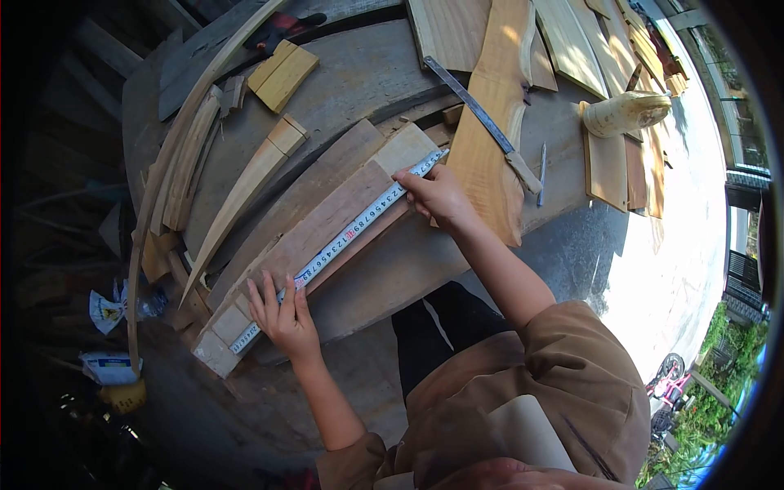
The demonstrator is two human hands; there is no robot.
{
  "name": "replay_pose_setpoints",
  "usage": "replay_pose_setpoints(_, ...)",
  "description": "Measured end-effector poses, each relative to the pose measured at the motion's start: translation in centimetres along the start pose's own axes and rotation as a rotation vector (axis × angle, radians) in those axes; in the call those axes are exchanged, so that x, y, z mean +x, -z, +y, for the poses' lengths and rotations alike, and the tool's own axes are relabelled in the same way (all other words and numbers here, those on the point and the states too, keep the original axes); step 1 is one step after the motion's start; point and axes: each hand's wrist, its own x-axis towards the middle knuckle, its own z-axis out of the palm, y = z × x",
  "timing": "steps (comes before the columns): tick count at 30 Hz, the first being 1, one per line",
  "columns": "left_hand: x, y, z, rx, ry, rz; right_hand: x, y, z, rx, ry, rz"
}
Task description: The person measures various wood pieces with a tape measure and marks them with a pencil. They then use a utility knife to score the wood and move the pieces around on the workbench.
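Note:
A white measuring tape [347, 233] lies stretched along the top of a long wooden board [327, 212], with its printed numbers facing up. Near the board's upper right end, my right hand [441, 194] pinches the tape between thumb and fingers. My left hand [286, 318] rests on the lower left part of the tape and board, fingers stretched out and spread. Part of the tape is hidden under those fingers, and I see no tape case. A pale wood block [216, 353] sits at the board's lower left end.
A wide plank [482, 147] lies to the right, with a handsaw [469, 102] across it. Curved wood strips [237, 204] and a yellowish block [282, 75] are on the left. A wooden mallet-like piece [625, 113] and several boards stand at the back right.

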Motion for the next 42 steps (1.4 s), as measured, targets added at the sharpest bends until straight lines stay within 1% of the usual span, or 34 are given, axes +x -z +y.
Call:
replay_pose_setpoints(14, 0.01, -0.24, 0.07, -0.004, -0.015, 0.032, 0.12, -0.23, 0.39, -0.012, 0.019, 0.022)
replay_pose_setpoints(17, 0.05, -0.28, 0.09, -0.014, -0.015, 0.042, 0.27, -0.28, 0.67, -0.056, 0.019, 0.050)
replay_pose_setpoints(19, 0.01, -0.35, 0.06, -0.011, -0.016, 0.043, 0.39, -0.36, 0.90, -0.013, 0.056, 0.056)
replay_pose_setpoints(35, 0.03, -0.35, -0.02, -0.017, -0.015, 0.043, -0.02, -0.65, 0.54, -0.003, 0.074, 0.066)
replay_pose_setpoints(40, -0.07, -0.53, -0.03, -0.021, -0.010, 0.056, -0.27, -0.71, 0.26, -0.013, 0.084, 0.105)
replay_pose_setpoints(42, 0.09, -0.50, -0.09, -0.014, -0.009, 0.067, -0.25, -0.61, 0.24, -0.013, 0.091, 0.082)
